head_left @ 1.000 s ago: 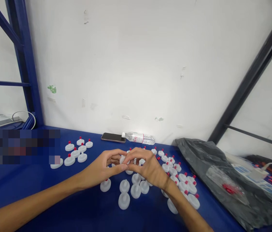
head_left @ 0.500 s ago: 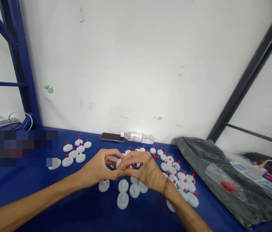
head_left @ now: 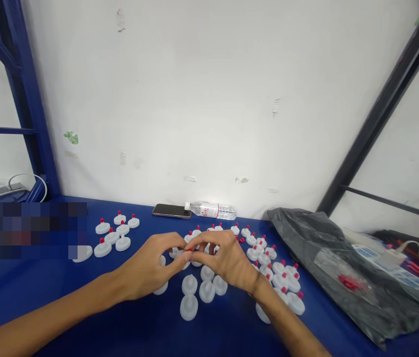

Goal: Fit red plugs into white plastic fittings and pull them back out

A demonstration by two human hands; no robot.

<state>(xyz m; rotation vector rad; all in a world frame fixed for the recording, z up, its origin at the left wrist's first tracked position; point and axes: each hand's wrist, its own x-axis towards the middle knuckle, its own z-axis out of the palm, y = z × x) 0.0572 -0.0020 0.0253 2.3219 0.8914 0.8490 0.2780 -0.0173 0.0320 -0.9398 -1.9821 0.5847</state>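
My left hand (head_left: 157, 265) and my right hand (head_left: 222, 258) meet over the middle of the table, fingertips pinched together. Between them shows a small red cap (head_left: 189, 250). A white round piece lies partly hidden just under the fingers; I cannot tell whether it is joined to the red cap. In front of the hands stand several white disc-shaped lids with pointed nozzles (head_left: 207, 291), bare of red. Behind and right of my right hand are many similar lids with red tips (head_left: 279, 281). Loose red caps (head_left: 239, 239) lie partly hidden behind the right hand.
More red-tipped white lids (head_left: 102, 248) sit at the left. A phone (head_left: 172, 211) and a clear plastic bottle (head_left: 211, 210) lie against the wall. At the right, a dark grey plastic bag (head_left: 321, 263) carries a clear bag of red pieces (head_left: 350, 283).
The white round piece seen between my hands is now mostly covered, and a red cap shows at the fingertips. My fingers have drawn closer together. The view has shifted slightly.
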